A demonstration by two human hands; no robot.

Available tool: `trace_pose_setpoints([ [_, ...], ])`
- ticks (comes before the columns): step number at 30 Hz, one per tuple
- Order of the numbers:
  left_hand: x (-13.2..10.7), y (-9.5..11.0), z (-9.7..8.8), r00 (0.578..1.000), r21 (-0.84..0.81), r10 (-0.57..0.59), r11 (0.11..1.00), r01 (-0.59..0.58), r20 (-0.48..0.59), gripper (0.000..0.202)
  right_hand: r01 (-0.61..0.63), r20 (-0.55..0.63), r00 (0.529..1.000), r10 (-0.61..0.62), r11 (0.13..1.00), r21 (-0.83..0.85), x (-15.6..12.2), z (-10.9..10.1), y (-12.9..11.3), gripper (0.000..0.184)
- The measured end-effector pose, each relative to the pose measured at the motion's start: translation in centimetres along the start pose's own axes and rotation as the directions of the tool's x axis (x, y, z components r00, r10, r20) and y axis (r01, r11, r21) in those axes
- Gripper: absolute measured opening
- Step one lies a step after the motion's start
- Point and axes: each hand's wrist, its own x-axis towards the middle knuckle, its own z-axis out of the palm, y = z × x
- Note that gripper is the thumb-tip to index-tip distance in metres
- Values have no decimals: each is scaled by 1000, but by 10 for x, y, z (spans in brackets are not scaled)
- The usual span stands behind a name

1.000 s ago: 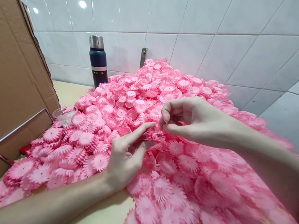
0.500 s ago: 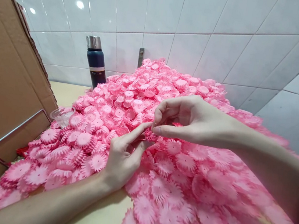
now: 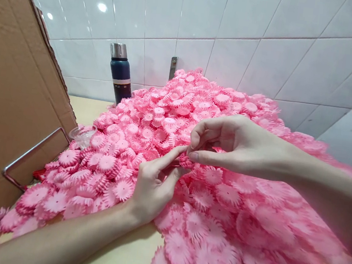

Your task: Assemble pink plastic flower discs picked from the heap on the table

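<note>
A big heap of pink flower-shaped pieces (image 3: pixel 219 199) covers the pale yellow table (image 3: pixel 119 255). My left hand (image 3: pixel 155 186) reaches up from below, its thumb and forefinger pinched on one pink flower piece (image 3: pixel 186 161) at the middle of the heap. My right hand (image 3: pixel 227 141) comes in from the right, fingers curled, and pinches the same piece from above. The fingertips of both hands meet there.
A large brown cardboard box (image 3: pixel 6 103) stands on the left with a bent metal rod (image 3: pixel 29 153) against it. A dark blue flask with a steel cap (image 3: pixel 120 74) stands at the back by the white tiled wall (image 3: pixel 242 36). A clear small dish (image 3: pixel 80 134) lies by the heap.
Both hands have stayed pinched together at the same spot in the heap, with only small finger movements. The view has shifted slightly to the left.
</note>
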Motion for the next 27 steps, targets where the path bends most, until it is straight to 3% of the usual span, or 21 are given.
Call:
trace_pose_setpoints([
  [12,0,1,0,1000,-50,-25,998,24,-2,44,-13,-44,999,10,998,-62,1,6,1,9],
  [20,1,5,-2,995,120,-2,993,13,-96,37,-38,-168,985,31,999,-38,6,0,16,12],
  [27,3,3,-2,995,95,-17,995,27,-102,39,22,-96,995,-38,987,-161,4,-8,15,12],
])
